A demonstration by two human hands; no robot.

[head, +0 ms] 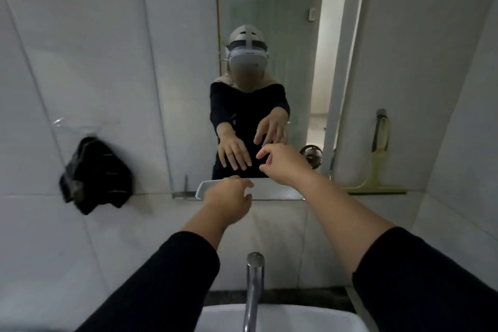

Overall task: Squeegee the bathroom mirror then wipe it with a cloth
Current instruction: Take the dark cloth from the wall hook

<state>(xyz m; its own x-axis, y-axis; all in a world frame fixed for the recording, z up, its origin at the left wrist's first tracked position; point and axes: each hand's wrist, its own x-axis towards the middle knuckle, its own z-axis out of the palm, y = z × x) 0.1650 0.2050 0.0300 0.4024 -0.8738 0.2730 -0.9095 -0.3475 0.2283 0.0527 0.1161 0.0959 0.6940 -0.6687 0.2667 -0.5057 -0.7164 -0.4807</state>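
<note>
Evidently nothing had been started: both grips, left hand (229, 198) and right hand (280, 163), were held released before the mirror (269, 21). Next, the squeegee (377, 167) at three o'clock needed grasping; the cloth (94, 175) hung at nine.

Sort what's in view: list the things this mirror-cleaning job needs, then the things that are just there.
For the job:
- mirror
- green squeegee, leaning on the wall at the right
- dark cloth, hanging on the wall at the left
- left hand and right hand, both empty

Just there:
- tap
- sink
- white tray at the mirror's foot
</note>
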